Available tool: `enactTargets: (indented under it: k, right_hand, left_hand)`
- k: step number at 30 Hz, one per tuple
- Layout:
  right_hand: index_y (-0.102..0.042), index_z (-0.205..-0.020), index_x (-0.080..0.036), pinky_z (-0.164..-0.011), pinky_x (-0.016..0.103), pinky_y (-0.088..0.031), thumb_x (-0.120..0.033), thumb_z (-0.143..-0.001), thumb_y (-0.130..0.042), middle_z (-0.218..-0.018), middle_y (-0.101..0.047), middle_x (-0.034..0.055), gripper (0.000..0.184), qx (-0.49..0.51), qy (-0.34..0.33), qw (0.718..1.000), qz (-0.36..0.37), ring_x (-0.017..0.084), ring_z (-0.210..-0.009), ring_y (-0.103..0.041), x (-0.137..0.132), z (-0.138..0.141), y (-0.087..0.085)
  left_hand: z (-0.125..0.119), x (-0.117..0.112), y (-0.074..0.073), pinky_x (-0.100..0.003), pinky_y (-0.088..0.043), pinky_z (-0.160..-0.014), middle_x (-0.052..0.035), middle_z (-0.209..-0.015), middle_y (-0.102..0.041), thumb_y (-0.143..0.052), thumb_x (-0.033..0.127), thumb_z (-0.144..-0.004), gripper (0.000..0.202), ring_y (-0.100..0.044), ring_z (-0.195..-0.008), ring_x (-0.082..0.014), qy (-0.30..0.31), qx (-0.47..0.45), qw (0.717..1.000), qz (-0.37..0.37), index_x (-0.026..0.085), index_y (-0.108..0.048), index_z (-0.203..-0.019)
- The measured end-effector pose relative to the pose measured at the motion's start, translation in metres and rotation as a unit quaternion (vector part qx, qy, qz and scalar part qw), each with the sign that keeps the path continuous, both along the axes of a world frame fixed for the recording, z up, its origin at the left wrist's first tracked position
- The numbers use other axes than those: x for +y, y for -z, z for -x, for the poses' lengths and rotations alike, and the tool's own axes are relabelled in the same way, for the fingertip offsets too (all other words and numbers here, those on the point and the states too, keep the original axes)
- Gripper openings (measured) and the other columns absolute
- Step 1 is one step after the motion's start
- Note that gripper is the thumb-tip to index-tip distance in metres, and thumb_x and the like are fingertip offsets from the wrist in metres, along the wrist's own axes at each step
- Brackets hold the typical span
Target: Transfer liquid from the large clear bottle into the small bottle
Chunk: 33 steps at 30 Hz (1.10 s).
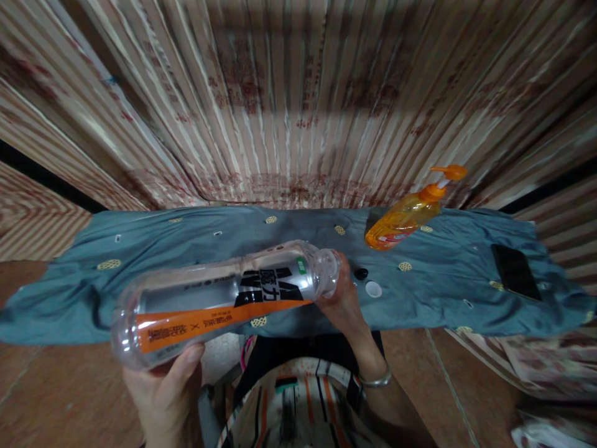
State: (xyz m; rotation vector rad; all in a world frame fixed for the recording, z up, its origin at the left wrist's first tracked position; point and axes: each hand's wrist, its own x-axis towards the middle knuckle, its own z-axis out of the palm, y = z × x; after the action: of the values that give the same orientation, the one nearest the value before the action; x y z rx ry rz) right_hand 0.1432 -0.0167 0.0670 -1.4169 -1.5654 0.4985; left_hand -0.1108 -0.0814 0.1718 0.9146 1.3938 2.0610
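Note:
A big clear plastic bottle [224, 292] with a silver, black and orange label lies tilted sideways in the air, its neck to the right. My left hand [163, 379] grips it near the base from below, thumb along the side. At the other end my right hand [342, 295] is closed round the neck, and its fingers hide the mouth of the bottle. Just right of that hand, a small white round cap [373, 289] and a small black piece [360, 273] rest on the blue-green cloth [298, 224].
An orange pump bottle [403, 214] of yellow-orange liquid stands at the back right of the cloth. Farther right lies a black phone [515, 270]. Striped curtains [280, 112] hang close behind, and the tiled floor [415, 373] shows in front.

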Motion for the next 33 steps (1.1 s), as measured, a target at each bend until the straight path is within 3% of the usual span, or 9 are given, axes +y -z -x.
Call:
enactTargets:
  k: [4,10,16,25,33]
  right_hand:
    - [-0.036,-0.162,-0.023,-0.106,0.053,-0.066,-0.033,-0.08,-0.081,-0.146,-0.069,0.0165,0.094,-0.003,0.002,1.0,0.003,0.035,-0.128,-0.074,-0.0003,-0.0004,-0.0003]
    - [-0.038,-0.159,-0.021,-0.106,0.054,-0.065,-0.032,-0.078,-0.08,-0.146,-0.069,0.0174,0.092,-0.004,0.007,1.0,0.014,0.037,-0.128,-0.074,-0.001,0.0007,-0.004]
    - [-0.041,-0.156,-0.019,-0.101,0.049,-0.067,-0.031,-0.08,-0.077,-0.14,-0.071,0.0161,0.085,0.002,0.004,1.0,0.008,0.034,-0.122,-0.077,-0.0021,0.0021,-0.007]
    - [-0.038,-0.157,-0.023,-0.103,0.052,-0.066,-0.031,-0.08,-0.08,-0.142,-0.071,0.0158,0.089,0.013,0.0,1.0,0.007,0.035,-0.123,-0.076,-0.0023,0.0018,-0.0051]
    - [-0.038,-0.158,-0.02,-0.109,0.053,-0.064,-0.031,-0.078,-0.083,-0.145,-0.069,0.0171,0.092,0.007,-0.002,1.0,0.015,0.036,-0.129,-0.073,-0.0027,0.0005,-0.0043]
  left_hand:
    - [-0.0014,0.0004,-0.0003,-0.021,-0.062,-0.078,0.0048,-0.091,-0.077,-0.102,0.026,-0.043,0.069,-0.069,-0.08,-0.0138,-0.012,-0.024,1.0,0.011,0.025,-0.082,-0.109]
    - [-0.0025,0.0002,-0.0006,-0.023,-0.062,-0.084,0.0042,-0.095,-0.075,-0.1,0.027,-0.047,0.069,-0.068,-0.083,-0.0143,-0.004,-0.015,1.0,0.007,0.026,-0.081,-0.113]
    - [-0.0012,-0.0007,0.0023,-0.024,-0.061,-0.085,0.0023,-0.104,-0.077,-0.099,0.027,-0.046,0.085,-0.069,-0.089,-0.0163,-0.009,-0.017,1.0,0.021,0.027,-0.078,-0.128]
    - [-0.0005,-0.0037,0.0001,-0.027,-0.062,-0.088,0.0044,-0.099,-0.075,-0.099,0.023,-0.043,0.079,-0.069,-0.088,-0.0166,-0.017,-0.028,0.999,0.032,0.031,-0.078,-0.119]
    - [0.0028,-0.0032,0.0053,-0.021,-0.062,-0.082,0.003,-0.1,-0.076,-0.095,0.019,-0.046,0.071,-0.069,-0.086,-0.0146,-0.023,-0.009,0.999,0.027,0.024,-0.079,-0.115]
